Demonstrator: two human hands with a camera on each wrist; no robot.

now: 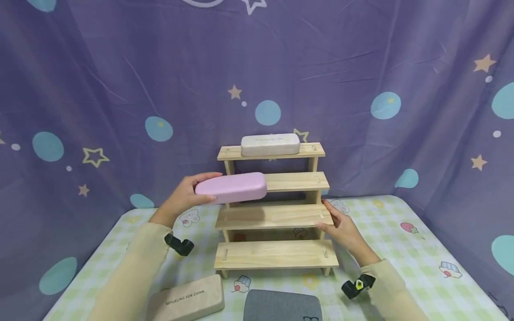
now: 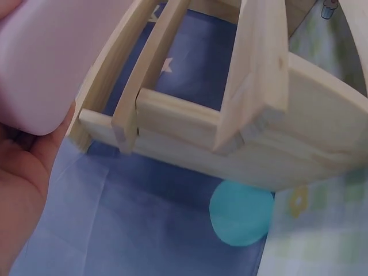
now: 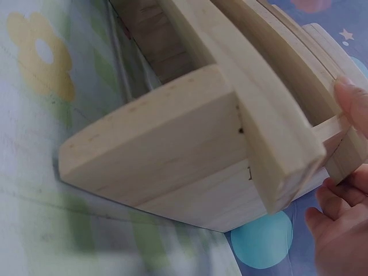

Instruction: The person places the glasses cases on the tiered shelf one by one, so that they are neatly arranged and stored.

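My left hand (image 1: 186, 198) grips a lilac glasses case (image 1: 230, 187) by its left end, thumb in front and fingers behind. The case is held level, and its right end overlaps the second shelf from the top of a four-step wooden display stand (image 1: 277, 256). In the left wrist view the rounded end of the lilac case (image 2: 46, 63) lies against the palm. My right hand (image 1: 341, 227) pinches the right end of the third shelf down, thumb on its front edge; the right wrist view shows fingers curled beneath that shelf end. A white glasses case (image 1: 270, 146) sits on the top shelf.
On the checked tablecloth (image 1: 401, 249), in front of the stand, lie a beige glasses case (image 1: 188, 298) with dark lettering and a grey glasses case (image 1: 281, 306) with a small glasses print. A purple patterned curtain (image 1: 321, 67) hangs close behind the stand.
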